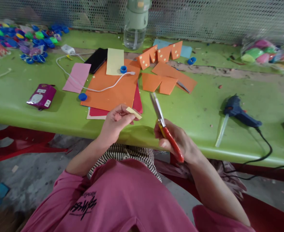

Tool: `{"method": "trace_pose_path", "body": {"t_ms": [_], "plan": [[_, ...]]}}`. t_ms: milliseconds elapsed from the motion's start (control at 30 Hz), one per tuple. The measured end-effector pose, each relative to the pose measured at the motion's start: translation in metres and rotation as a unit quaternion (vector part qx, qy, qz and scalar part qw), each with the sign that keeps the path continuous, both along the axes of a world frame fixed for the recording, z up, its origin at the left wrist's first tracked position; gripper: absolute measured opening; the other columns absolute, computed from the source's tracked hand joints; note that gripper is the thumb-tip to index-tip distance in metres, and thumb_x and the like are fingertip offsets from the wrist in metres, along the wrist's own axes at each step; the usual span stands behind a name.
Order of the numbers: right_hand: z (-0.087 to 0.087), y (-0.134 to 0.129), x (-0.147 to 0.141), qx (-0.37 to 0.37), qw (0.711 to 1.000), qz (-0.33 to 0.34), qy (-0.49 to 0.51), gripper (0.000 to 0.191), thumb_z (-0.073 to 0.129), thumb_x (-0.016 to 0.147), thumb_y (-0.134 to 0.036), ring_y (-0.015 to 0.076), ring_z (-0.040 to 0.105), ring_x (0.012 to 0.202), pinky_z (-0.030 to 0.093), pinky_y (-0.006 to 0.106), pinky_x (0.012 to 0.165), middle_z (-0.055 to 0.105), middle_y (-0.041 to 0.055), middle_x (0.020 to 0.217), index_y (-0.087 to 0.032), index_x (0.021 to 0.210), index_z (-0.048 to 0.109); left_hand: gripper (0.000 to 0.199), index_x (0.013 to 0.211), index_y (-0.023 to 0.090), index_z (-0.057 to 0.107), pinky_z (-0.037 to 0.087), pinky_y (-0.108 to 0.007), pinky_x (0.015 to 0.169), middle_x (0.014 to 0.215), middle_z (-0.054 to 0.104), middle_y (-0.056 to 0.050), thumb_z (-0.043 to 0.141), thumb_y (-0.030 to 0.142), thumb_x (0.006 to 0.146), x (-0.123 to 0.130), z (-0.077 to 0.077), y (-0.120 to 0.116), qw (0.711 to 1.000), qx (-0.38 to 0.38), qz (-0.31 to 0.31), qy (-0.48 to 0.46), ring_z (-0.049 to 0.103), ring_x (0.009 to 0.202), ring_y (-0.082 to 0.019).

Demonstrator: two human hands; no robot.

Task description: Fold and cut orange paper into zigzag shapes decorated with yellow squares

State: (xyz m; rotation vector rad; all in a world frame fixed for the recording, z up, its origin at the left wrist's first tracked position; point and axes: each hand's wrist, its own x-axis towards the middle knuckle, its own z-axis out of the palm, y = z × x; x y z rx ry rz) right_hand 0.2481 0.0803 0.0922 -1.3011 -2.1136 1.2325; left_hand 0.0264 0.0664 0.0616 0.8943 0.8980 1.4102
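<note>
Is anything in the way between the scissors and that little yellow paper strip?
Nothing visible is between the scissors in the right hand and the yellow paper strip in the left hand. The green table shows below the gap.

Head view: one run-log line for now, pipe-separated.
left hand: holds pale yellow paper strip | right hand: holds red-handled scissors | glue gun: on green table

There are one pair of red-handled scissors [172, 143], one yellow strip [133, 113], one bottle [137, 19], one glue gun [240, 112], one pink sheet [77, 77], one purple socket box [44, 96], three separate blue caps [82, 97], and a colorful heap [16, 37] too jumbled to count.
</note>
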Motion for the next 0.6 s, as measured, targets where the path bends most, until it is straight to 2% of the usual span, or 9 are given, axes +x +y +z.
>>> {"method": "trace_pose_path", "body": {"t_ms": [100,167,267,367,467,533,600], "plan": [[-0.002,-0.002,-0.011,-0.022,0.991,-0.066,0.118,0.048,0.073,0.076,-0.065,0.0134,0.057,0.068,0.048,0.030,0.059,0.064,0.0009,0.084,-0.023,0.090,0.055,0.021,0.073,0.020,0.060,0.050,-0.019,0.063,0.075,0.074,0.003,0.078,0.029,0.078,0.003,0.002,0.002,1.000,-0.018,0.002,-0.014,0.069,0.073,-0.010],[-0.002,-0.003,-0.025,-0.018,0.971,-0.106,0.215,0.040,0.080,0.076,-0.049,0.0142,0.063,0.079,0.053,0.031,0.070,0.067,0.0010,0.096,-0.025,0.090,0.052,0.022,0.072,0.020,0.061,0.048,-0.019,0.062,0.071,0.071,0.003,0.079,0.031,0.077,0.006,0.002,0.001,0.999,-0.024,-0.011,-0.025,0.065,0.069,-0.008],[-0.003,-0.001,-0.046,-0.008,0.944,-0.120,0.308,0.036,0.079,0.078,-0.040,0.0136,0.064,0.080,0.055,0.031,0.073,0.065,-0.0017,0.091,-0.026,0.088,0.048,0.020,0.074,0.020,0.064,0.045,-0.018,0.059,0.067,0.067,0.004,0.080,0.032,0.077,0.014,-0.002,-0.001,0.999,-0.025,-0.031,-0.033,0.056,0.061,-0.006],[-0.001,0.004,-0.055,-0.004,0.939,-0.136,0.316,0.031,0.076,0.079,-0.033,0.0114,0.060,0.070,0.052,0.029,0.067,0.058,-0.0051,0.078,-0.026,0.086,0.047,0.021,0.072,0.020,0.064,0.042,-0.018,0.057,0.063,0.063,0.005,0.080,0.033,0.078,0.018,-0.008,-0.004,0.999,-0.031,-0.033,-0.028,0.049,0.057,-0.005],[0.003,0.010,-0.052,-0.018,0.939,-0.144,0.312,0.032,0.079,0.074,-0.029,0.0094,0.053,0.065,0.047,0.027,0.061,0.052,-0.0063,0.074,-0.025,0.082,0.048,0.020,0.075,0.020,0.065,0.041,-0.018,0.057,0.065,0.063,0.005,0.080,0.032,0.076,0.013,-0.012,-0.005,0.999,-0.037,-0.034,0.006,0.050,0.058,-0.006],[0.007,0.015,-0.046,-0.051,0.943,-0.124,0.306,0.033,0.080,0.071,-0.029,0.0091,0.051,0.065,0.044,0.026,0.060,0.050,-0.0064,0.074,-0.025,0.081,0.049,0.018,0.087,0.022,0.069,0.044,-0.019,0.061,0.075,0.068,0.003,0.079,0.032,0.077,0.003,-0.010,-0.004,0.997,-0.030,-0.048,0.047,0.055,0.064,-0.007],[0.011,0.019,-0.039,-0.088,0.955,-0.077,0.273,0.033,0.081,0.070,-0.029,0.0089,0.049,0.065,0.042,0.026,0.058,0.050,-0.0062,0.073,-0.024,0.081,0.050,0.020,0.097,0.022,0.071,0.046,-0.020,0.064,0.085,0.071,0.001,0.072,0.036,0.083,-0.007,-0.003,-0.003,0.993,-0.020,-0.075,0.086,0.059,0.070,-0.008]]}}
